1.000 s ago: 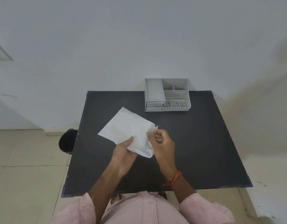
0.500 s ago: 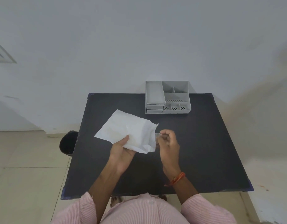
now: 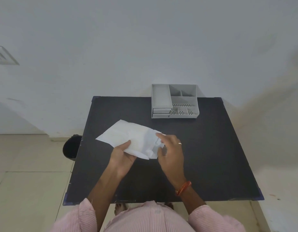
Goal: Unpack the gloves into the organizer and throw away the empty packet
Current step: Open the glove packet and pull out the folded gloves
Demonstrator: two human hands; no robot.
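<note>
A white paper packet (image 3: pixel 129 138) is held above the middle of the black table (image 3: pixel 212 156). My left hand (image 3: pixel 122 153) grips its near edge, thumb on top. My right hand (image 3: pixel 170 148) is at the packet's crumpled right end, fingers closed on the torn opening. No gloves are visible; the packet's contents are hidden. The grey organizer (image 3: pixel 175 101), with several compartments and small drawers, stands at the table's far edge against the wall, well beyond both hands.
A black waste bin (image 3: pixel 70 148) stands on the tiled floor just left of the table. A white wall rises behind the table. A grey vent (image 3: pixel 4 56) is on the wall at far left.
My right hand moved away from the packet's right end, then came back onto its crumpled opening. The packet shifted slightly in my left hand.
</note>
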